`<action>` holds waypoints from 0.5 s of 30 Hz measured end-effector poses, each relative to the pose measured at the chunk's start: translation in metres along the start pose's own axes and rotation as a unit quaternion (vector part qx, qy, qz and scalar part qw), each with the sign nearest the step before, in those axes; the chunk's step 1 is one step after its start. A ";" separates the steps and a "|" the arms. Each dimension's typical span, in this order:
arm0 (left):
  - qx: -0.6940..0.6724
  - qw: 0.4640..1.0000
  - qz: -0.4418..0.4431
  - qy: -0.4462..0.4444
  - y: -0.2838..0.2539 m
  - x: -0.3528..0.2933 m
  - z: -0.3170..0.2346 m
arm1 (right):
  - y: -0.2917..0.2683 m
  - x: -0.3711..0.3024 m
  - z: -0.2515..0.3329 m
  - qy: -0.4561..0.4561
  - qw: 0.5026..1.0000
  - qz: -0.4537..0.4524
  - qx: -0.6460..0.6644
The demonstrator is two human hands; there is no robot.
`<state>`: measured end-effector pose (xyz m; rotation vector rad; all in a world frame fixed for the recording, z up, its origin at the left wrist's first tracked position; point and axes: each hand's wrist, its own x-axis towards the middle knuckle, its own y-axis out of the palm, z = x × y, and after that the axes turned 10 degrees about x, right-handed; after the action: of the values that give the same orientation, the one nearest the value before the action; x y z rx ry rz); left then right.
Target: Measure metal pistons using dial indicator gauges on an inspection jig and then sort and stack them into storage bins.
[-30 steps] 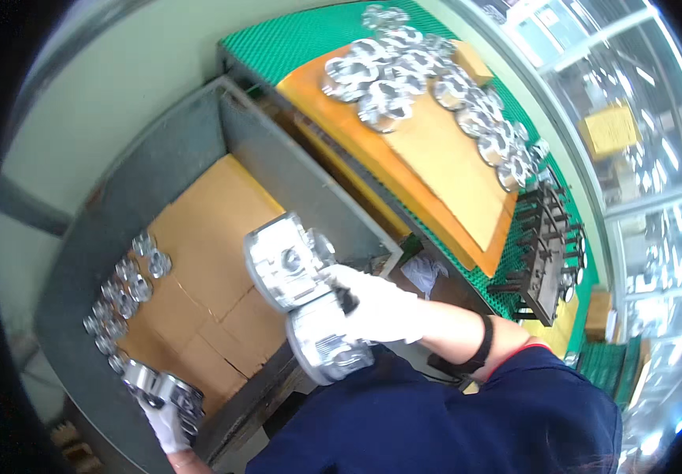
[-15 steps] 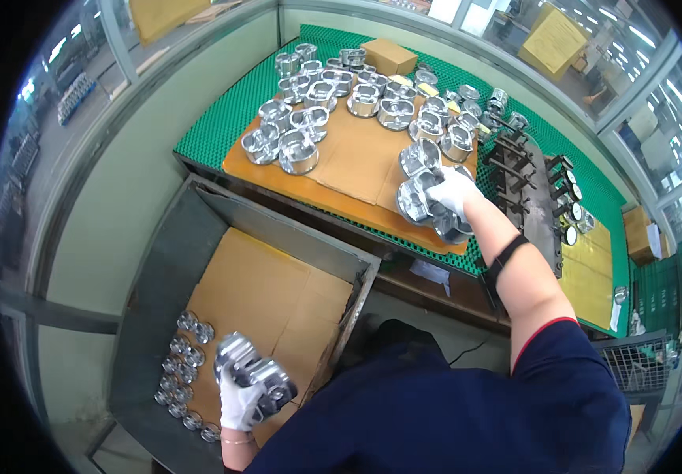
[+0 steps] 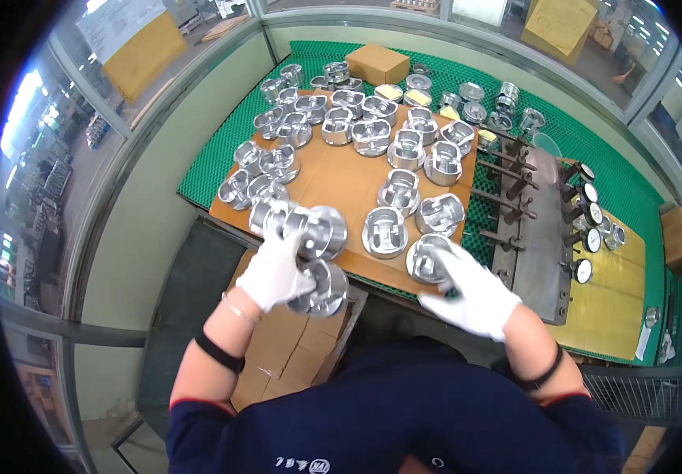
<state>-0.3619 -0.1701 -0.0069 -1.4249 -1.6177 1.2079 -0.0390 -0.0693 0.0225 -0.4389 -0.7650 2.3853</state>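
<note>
My left hand (image 3: 274, 268), in a white glove, grips two shiny metal pistons (image 3: 319, 261), one stacked above the other, at the near edge of the cardboard sheet (image 3: 333, 178). My right hand (image 3: 471, 288), also gloved, rests on a single piston (image 3: 426, 257) standing at the sheet's near right corner, fingers spread over it. Several more pistons (image 3: 384, 231) stand on the cardboard in loose rows.
The cardboard lies on a green mesh table (image 3: 207, 170). A grey metal fixture with rods and dial gauges (image 3: 542, 229) stands to the right. A grey bin lined with cardboard (image 3: 293, 355) sits below the table on my left. A small brown box (image 3: 376, 62) stands at the back.
My left hand has come up from the bin to the table edge with two pistons. My right hand has set its pistons down and now rests on one.
</note>
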 end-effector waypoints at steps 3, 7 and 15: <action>0.130 0.990 -0.010 0.055 -0.002 0.058 0.000 | -0.038 -0.048 0.000 0.003 0.995 0.046 0.085; 0.247 0.967 0.062 0.011 -0.006 0.132 -0.017 | -0.056 -0.090 -0.026 0.014 0.987 -0.088 0.135; 0.289 0.944 0.159 0.014 0.034 0.172 -0.004 | -0.053 -0.145 -0.051 0.075 0.966 -0.221 0.113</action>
<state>-0.3781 -0.0023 -0.0538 -1.3217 -0.9063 1.6649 0.1193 -0.1034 0.0338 -0.3105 -0.4557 1.9655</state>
